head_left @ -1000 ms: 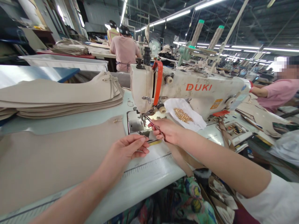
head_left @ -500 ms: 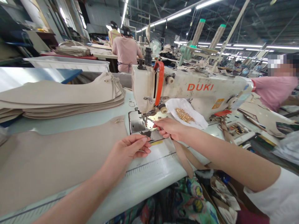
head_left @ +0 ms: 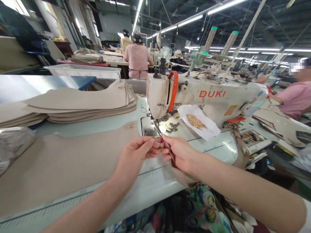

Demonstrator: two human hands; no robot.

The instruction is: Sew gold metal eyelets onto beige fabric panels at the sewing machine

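Beige is recorded for panel (head_left: pixel 60 158), stack (head_left: pixel 80 102) and strap (head_left: pixel 181 176); cream for machine (head_left: pixel 238 94), lettered orange-red; gold for rings (head_left: pixel 194 121); white for cloth (head_left: pixel 209 131); a multicoloured floral print for lap fabric (head_left: pixel 201 210).

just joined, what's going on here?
A person works at the sewing machine, hands meeting close in front of it. The right hand holds a thin tool, with a beige strap hanging below it over the table edge. The left hand pinches something too small to tell. A fabric panel lies flat to the left.
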